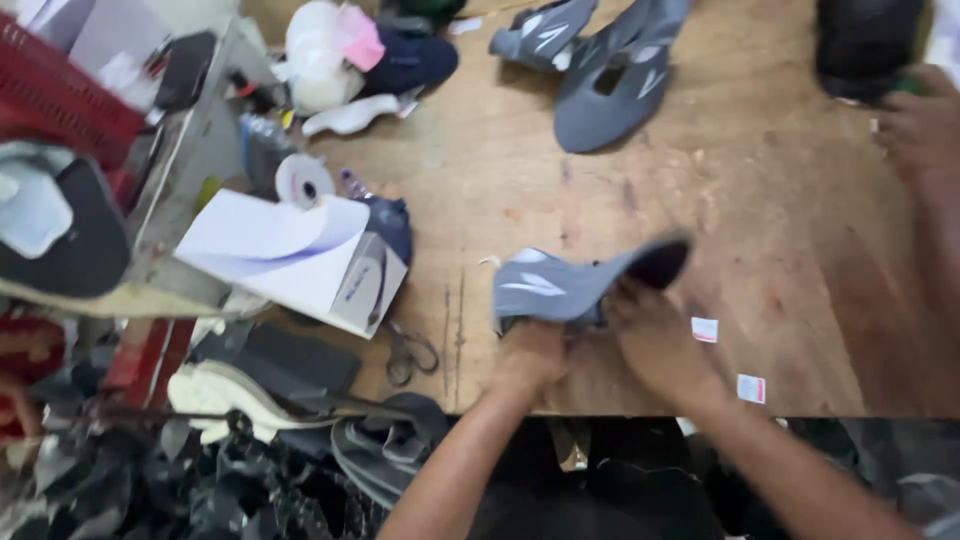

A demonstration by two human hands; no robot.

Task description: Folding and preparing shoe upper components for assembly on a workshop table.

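Holding a grey shoe upper (575, 285) between both hands, the person works at the near edge of the wooden desk (780, 230). The left hand (530, 358) is closed around the upper's heel end at about 7 o'clock of the piece, fingers curled shut on the fabric. The right hand (655, 335) clamps the underside near the dark toe opening, at about 5 o'clock, its fingers tucked beneath the material. The upper's long axis runs from 8 o'clock to 2 o'clock, rising toward the dark open end, so the free tip lies up and to the right of both grips. The right hand is the nearer one to that tip; the left anchors the low end.

Two more grey shoe uppers (600, 70) lie well apart at 12 o'clock on the desk. Scissors (408, 352) rest at 9 o'clock, near the left hand, just beside a white cardboard box (300, 255). A tape roll (303, 180) sits beyond the box. Two small paper tags (727, 358) lie at 3 o'clock, near the right wrist. Another person's hand (920, 125) shows at the far right edge.
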